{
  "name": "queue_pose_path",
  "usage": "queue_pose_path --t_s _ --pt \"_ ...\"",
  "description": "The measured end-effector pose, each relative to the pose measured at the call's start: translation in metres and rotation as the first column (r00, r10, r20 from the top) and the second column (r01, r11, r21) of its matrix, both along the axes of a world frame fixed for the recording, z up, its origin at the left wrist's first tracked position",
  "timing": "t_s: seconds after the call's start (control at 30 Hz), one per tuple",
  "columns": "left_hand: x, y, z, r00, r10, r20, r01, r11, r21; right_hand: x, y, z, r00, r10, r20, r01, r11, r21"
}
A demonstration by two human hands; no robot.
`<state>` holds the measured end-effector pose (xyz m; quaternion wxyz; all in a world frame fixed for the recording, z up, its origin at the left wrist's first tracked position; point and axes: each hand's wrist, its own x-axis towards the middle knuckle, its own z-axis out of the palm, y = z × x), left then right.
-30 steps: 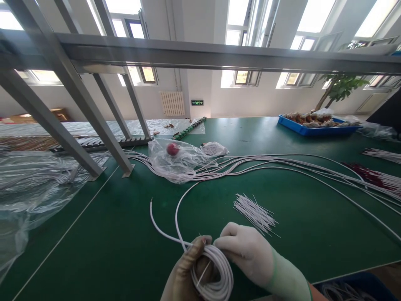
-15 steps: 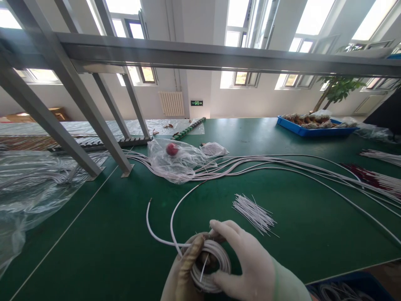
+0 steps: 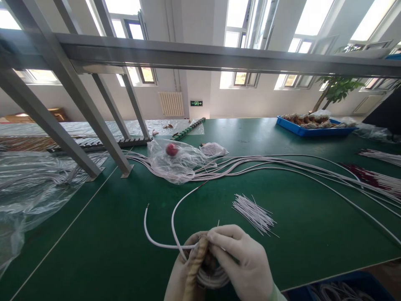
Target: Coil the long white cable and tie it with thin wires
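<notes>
Both my gloved hands are at the bottom centre over a green table [image 3: 282,234]. My left hand [image 3: 184,274] grips a small coil of white cable [image 3: 213,276] from the left. My right hand [image 3: 242,261] closes over the top of the same coil, pinching a thin white tie that sticks up between the fingers. Two loose cable ends [image 3: 156,234] curve away from the coil to the left and up the table. A small heap of thin white ties [image 3: 253,213] lies just beyond my right hand.
Long white cables [image 3: 282,165] run across the table's middle. A clear plastic bag with a red object [image 3: 172,159] lies behind them. Grey metal frame legs [image 3: 94,121] stand at left beside plastic sheeting [image 3: 31,188]. A blue tray [image 3: 313,127] sits far right.
My right hand has moved from the coil's right side over its top, covering most of it. The thin tie now points up between my fingers. The loose cable end shifted slightly left.
</notes>
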<state>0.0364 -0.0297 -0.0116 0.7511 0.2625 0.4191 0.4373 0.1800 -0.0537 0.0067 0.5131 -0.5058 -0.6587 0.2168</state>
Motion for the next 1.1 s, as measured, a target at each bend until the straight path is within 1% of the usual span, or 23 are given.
queue_pose_path --t_s 0.07,0.13,0.17,0.23,0.33,0.43,0.5,0.57,0.67,0.77,0.9,1.0,1.03,1.1 --pt "0.000 0.003 0.004 0.999 -0.032 0.041 0.035 0.997 -0.072 0.003 0.003 0.000 0.992 -0.012 -0.125 0.000 0.996 -0.092" --pt "-0.002 0.005 0.007 0.996 -0.076 0.044 0.079 0.995 -0.067 0.006 0.006 0.003 0.976 -0.029 -0.216 -0.011 0.983 -0.185" --pt "-0.004 0.005 0.008 0.994 -0.103 0.033 0.105 0.992 -0.064 0.008 0.007 0.005 0.971 -0.028 -0.236 -0.027 0.973 -0.230" --pt "-0.007 0.005 0.011 0.989 -0.147 -0.004 0.147 0.987 -0.064 0.012 0.008 0.010 0.974 -0.014 -0.226 -0.058 0.950 -0.306" --pt "-0.010 0.006 0.018 0.982 -0.181 -0.050 0.174 0.978 -0.118 0.017 0.010 0.020 0.986 0.040 -0.160 -0.100 0.918 -0.383" --pt "-0.011 0.006 0.021 0.979 -0.190 -0.070 0.177 0.972 -0.157 0.020 0.012 0.027 0.992 0.075 -0.105 -0.111 0.909 -0.401" --pt "-0.010 0.005 0.022 0.980 -0.178 -0.090 0.164 0.975 -0.148 0.019 0.012 0.029 0.995 0.074 -0.069 -0.096 0.913 -0.397" --pt "-0.011 0.005 0.023 0.980 -0.162 -0.117 0.149 0.982 -0.116 0.017 0.010 0.029 0.996 0.058 -0.072 -0.081 0.922 -0.379" --pt "-0.013 0.005 0.025 0.980 -0.151 -0.130 0.141 0.986 -0.087 0.010 0.006 0.024 0.994 0.010 -0.113 -0.046 0.947 -0.318" --pt "-0.014 0.005 0.023 0.991 -0.123 -0.048 0.117 0.985 -0.124 0.002 0.002 0.017 0.993 -0.041 -0.113 0.012 0.970 -0.243" --pt "-0.012 0.001 0.019 0.994 -0.042 0.104 0.059 0.984 -0.170 0.000 -0.001 0.008 0.989 -0.048 -0.139 0.020 0.981 -0.193" --pt "-0.013 -0.004 0.019 0.993 0.019 0.116 0.001 0.986 -0.169 0.008 0.002 0.007 0.978 -0.058 -0.201 0.031 0.991 -0.133" --pt "-0.014 -0.006 0.018 0.994 0.036 0.102 -0.019 0.986 -0.165 0.012 0.003 0.008 0.975 -0.065 -0.212 0.034 0.989 -0.145" --pt "-0.016 -0.008 0.016 0.995 0.047 0.088 -0.033 0.987 -0.158 0.017 0.006 0.011 0.980 -0.039 -0.194 -0.011 0.968 -0.249"
